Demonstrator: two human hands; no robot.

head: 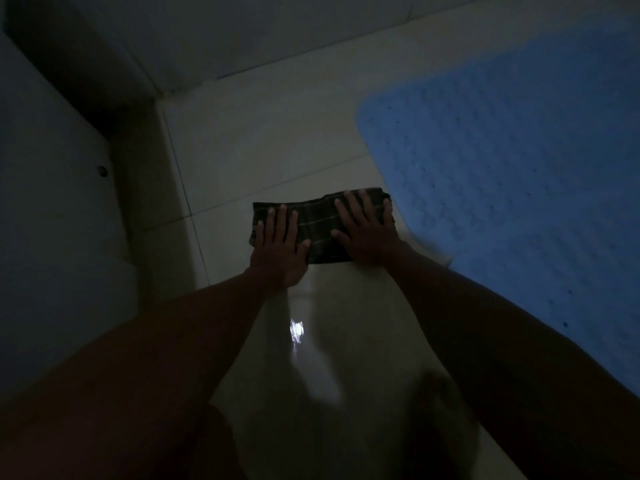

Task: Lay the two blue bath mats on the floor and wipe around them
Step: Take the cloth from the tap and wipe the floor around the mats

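Note:
A blue bath mat (519, 168) with small holes lies flat on the pale tiled floor (270, 150), filling the right side of the dim view. Just left of its edge lies a dark checked cloth (318, 226), folded into a strip. My left hand (280, 247) presses flat on the cloth's left end with straight fingers. My right hand (367, 230) presses flat on its right end, fingers spread, close to the mat's edge. Only one mat is in view.
A white wall or cabinet panel (52, 202) with a small round fitting (102, 171) stands at the left. A tiled wall (242, 36) meets the floor at the back. A bright light reflection (296, 330) shines on the wet-looking floor between my forearms.

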